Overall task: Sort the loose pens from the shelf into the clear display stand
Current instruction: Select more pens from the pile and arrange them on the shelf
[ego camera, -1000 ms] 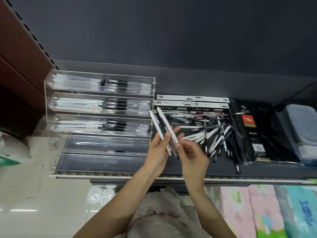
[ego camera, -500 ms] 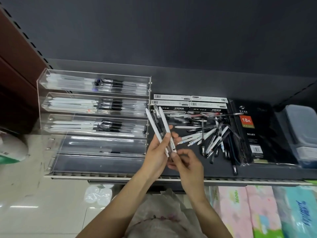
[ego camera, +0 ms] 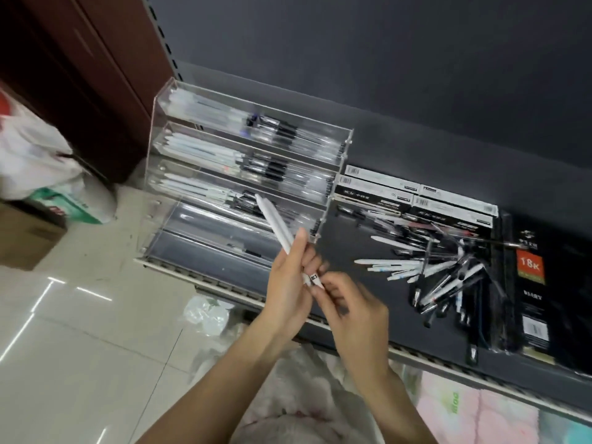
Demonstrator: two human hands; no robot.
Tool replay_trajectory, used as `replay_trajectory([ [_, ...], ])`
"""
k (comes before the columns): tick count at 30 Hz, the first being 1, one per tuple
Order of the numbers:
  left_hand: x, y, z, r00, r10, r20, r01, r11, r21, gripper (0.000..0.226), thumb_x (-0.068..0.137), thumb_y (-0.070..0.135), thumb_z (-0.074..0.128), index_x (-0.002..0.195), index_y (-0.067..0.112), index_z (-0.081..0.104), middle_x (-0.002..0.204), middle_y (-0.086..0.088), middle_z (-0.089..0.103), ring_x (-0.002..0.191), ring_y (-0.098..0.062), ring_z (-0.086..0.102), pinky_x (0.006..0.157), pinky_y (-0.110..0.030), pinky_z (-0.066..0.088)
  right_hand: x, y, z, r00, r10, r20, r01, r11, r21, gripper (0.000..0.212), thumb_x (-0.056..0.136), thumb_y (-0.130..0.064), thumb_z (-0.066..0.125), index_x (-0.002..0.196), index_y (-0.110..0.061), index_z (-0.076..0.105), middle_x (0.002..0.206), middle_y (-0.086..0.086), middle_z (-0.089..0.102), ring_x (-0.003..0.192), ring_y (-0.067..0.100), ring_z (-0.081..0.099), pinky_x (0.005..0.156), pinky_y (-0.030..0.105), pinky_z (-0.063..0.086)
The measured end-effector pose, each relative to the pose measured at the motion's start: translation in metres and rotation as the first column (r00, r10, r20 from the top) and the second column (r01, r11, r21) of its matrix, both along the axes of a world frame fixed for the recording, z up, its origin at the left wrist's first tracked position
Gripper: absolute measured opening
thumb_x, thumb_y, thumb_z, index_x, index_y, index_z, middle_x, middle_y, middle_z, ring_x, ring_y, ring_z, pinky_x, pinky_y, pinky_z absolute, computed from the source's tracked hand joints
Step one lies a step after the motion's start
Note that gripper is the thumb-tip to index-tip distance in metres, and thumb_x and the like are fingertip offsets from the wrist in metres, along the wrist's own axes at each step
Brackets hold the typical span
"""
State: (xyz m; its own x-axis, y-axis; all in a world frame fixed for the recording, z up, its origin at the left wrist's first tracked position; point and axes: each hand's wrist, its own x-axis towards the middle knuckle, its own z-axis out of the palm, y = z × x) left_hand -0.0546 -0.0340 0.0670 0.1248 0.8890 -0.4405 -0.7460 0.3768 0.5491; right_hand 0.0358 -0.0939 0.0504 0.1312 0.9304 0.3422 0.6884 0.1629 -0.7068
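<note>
My left hand (ego camera: 290,283) grips a small bundle of white pens (ego camera: 276,224) that points up and left toward the clear display stand (ego camera: 166,149). My right hand (ego camera: 349,302) pinches the lower ends of these pens from the right. The stand has several stepped tiers; the upper three hold white and black pens, the lower two look almost bare. A heap of loose white and black pens (ego camera: 439,270) lies on the dark shelf (ego camera: 352,248) to the right of my hands.
Pen boxes (ego camera: 413,200) line the back of the shelf behind the heap. A black 18K diary (ego camera: 538,283) lies at the right. Plastic bags (ego camera: 35,161) and a cardboard box (ego camera: 25,238) sit on the tiled floor at left. Pastel packs (ego camera: 464,411) fill the shelf below.
The view has swung left and tilted. Both hands have shifted with the pens toward the stand's lower tiers, and the bundle now looks tighter with my right hand at its lower ends.
</note>
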Motion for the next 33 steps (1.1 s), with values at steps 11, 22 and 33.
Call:
replay_trajectory([
  [11, -0.102, 0.04, -0.011, 0.985, -0.14, -0.098, 0.149, 0.985, 0.087, 0.025, 0.099, 0.02, 0.037, 0.078, 0.012, 0.047, 0.053, 0.006, 0.03, 0.048, -0.008, 0.031, 0.052, -0.019, 0.038, -0.109, 0.035, 0.003, 0.713, -0.218, -0.666, -0.009, 0.947, -0.321, 0.007, 0.082, -0.018, 0.064, 0.085, -0.012, 0.062, 0.081, 0.006, 0.069, 0.072, 0.021, 0.069, 0.061, 0.026, 0.055],
  [22, -0.208, 0.057, -0.029, 0.911, -0.41, -0.034, 0.411, 0.912, 0.012, 0.023, 0.1, 0.01, 0.034, 0.101, 0.007, 0.056, 0.088, -0.004, 0.072, 0.089, -0.017, 0.07, 0.074, -0.025, 0.056, -0.209, 0.048, -0.009, 0.686, -0.421, -0.594, 0.17, 0.886, -0.432, 0.011, 0.084, -0.01, 0.067, 0.088, -0.02, 0.069, 0.088, -0.004, 0.072, 0.084, 0.011, 0.067, 0.076, 0.019, 0.049],
  [33, -0.235, 0.062, -0.047, 0.94, -0.321, 0.114, 0.329, 0.942, -0.058, 0.027, 0.093, 0.016, 0.042, 0.117, 0.011, 0.053, 0.114, 0.001, 0.069, 0.109, -0.02, 0.064, 0.094, -0.035, 0.051, -0.084, 0.035, 0.008, 0.84, -0.37, 0.398, 0.444, 0.889, -0.11, 0.005, 0.081, -0.016, 0.072, 0.086, -0.017, 0.073, 0.076, -0.011, 0.062, 0.072, 0.012, 0.049, 0.062, 0.021, 0.037],
])
